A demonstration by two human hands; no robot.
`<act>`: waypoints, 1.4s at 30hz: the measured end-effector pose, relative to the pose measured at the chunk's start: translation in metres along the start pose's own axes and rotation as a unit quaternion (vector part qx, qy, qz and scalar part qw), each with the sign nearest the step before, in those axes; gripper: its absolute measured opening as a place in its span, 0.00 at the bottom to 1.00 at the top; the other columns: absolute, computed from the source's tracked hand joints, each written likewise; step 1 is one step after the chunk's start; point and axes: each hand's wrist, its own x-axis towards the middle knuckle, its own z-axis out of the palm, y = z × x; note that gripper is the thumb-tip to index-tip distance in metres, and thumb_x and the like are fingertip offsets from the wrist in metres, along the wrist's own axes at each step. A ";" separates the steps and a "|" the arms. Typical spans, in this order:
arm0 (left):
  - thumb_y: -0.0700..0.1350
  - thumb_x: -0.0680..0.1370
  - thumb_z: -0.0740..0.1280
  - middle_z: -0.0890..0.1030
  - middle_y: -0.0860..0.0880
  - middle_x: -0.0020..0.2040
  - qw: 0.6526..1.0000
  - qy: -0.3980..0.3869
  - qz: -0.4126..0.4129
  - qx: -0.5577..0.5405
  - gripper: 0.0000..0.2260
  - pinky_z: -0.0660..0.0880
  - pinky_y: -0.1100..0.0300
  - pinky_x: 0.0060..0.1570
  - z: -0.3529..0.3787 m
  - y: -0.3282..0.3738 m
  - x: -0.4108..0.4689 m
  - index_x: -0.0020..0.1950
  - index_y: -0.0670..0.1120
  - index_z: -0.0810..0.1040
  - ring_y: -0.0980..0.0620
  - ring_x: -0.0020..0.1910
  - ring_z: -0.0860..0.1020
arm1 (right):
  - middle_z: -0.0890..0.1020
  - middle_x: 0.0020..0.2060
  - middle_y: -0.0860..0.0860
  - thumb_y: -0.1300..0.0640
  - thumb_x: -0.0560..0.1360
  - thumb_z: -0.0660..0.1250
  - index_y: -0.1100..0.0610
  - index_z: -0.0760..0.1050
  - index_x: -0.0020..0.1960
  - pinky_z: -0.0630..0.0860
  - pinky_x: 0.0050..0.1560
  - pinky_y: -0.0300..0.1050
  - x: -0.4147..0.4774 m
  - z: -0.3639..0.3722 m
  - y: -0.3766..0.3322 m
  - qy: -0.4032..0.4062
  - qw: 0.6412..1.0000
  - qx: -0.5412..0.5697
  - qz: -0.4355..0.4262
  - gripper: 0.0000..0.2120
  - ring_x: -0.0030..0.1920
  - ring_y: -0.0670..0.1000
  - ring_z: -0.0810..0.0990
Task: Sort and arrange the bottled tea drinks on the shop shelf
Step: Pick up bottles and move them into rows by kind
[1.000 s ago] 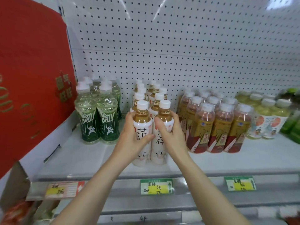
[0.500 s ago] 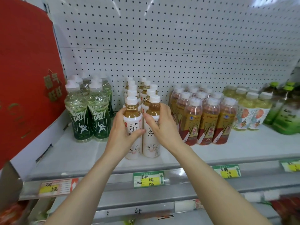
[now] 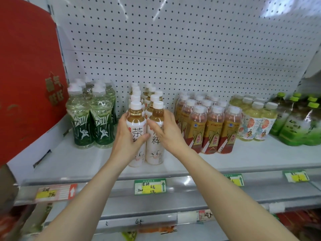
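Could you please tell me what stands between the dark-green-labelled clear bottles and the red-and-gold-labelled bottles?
In the head view, two rows of white-labelled, white-capped tea bottles; the left hand and right hand grip the front pair.

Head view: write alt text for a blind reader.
The left hand grips the left front tea bottle and the right hand the right front tea bottle, standing on the shelf. Green bottles stand left, red-label bottles right.

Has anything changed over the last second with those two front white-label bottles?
Nothing on the shelf has visibly moved. The left hand still grips the left white-label bottle and the right hand the right white-label bottle, both upright at the front of their rows. Only the camera view shifted.
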 end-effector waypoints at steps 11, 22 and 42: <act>0.58 0.79 0.62 0.68 0.50 0.73 0.989 -0.011 0.029 0.148 0.27 0.66 0.52 0.66 -0.027 0.047 0.039 0.76 0.51 0.63 0.51 0.70 0.67 | 0.80 0.60 0.54 0.45 0.81 0.60 0.51 0.70 0.72 0.79 0.58 0.53 0.130 -0.067 0.001 -0.079 0.985 -0.142 0.050 0.21 0.52 0.56 0.83; 0.56 0.83 0.54 0.73 0.51 0.64 0.993 -0.029 -0.019 0.114 0.19 0.71 0.54 0.58 -0.010 0.036 0.032 0.70 0.49 0.65 0.53 0.61 0.73 | 0.82 0.53 0.57 0.51 0.81 0.64 0.52 0.78 0.59 0.78 0.57 0.58 0.154 -0.041 0.004 -0.179 0.976 -0.113 -0.049 0.10 0.52 0.59 0.81; 0.55 0.82 0.57 0.73 0.50 0.67 0.996 -0.050 0.034 0.072 0.20 0.71 0.65 0.49 -0.015 0.027 0.012 0.74 0.50 0.64 0.61 0.53 0.76 | 0.72 0.65 0.50 0.40 0.82 0.53 0.52 0.66 0.72 0.73 0.62 0.51 0.019 -0.013 0.003 -0.002 0.998 -0.040 -0.057 0.24 0.63 0.46 0.73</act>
